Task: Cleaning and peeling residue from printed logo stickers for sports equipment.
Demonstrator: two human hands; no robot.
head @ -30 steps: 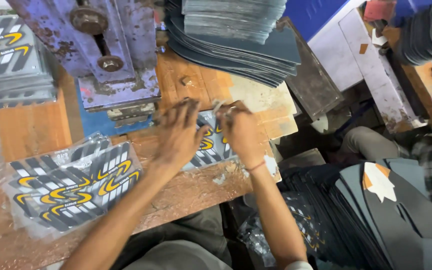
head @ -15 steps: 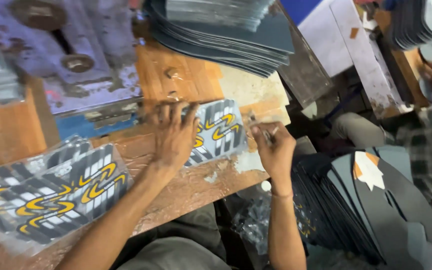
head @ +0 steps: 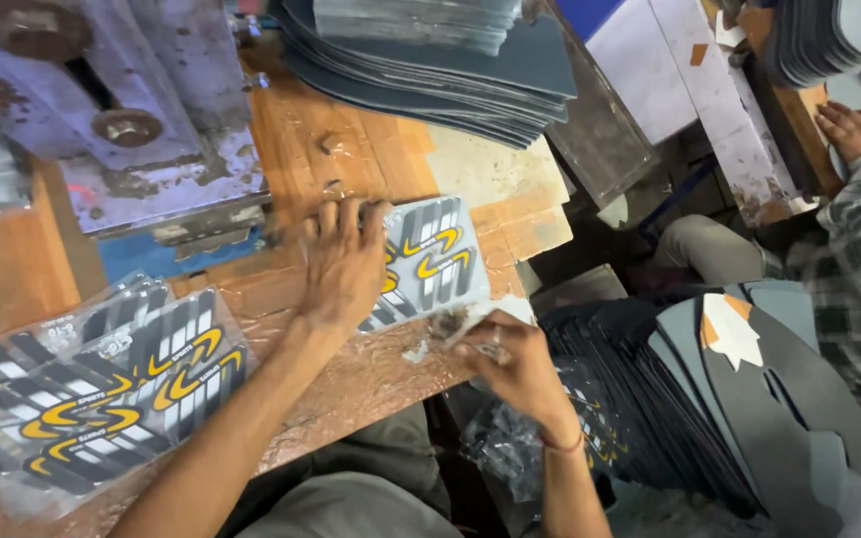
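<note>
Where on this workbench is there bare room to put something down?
Bare wood shows between the metal press, the dark sheet stack and the left hand. The near-left edge is crowded with printed sheets; the right hand fills the front edge.

A sheet of stickers (head: 429, 261) lies flat on the wooden tabletop (head: 371, 159) near the middle of the frame, turned slightly askew. It is pale grey, printed with dark slanted bars and curved yellow bands. Its left part is covered by the left hand (head: 344, 267), which presses down on it with fingers spread. Its lower right corner lies at the tabletop's near edge, where a thin clear film (head: 485, 317) lifts away from it, whitish and crumpled. The right hand (head: 512, 367) pinches that film just below the sheet, right of centre.
</note>
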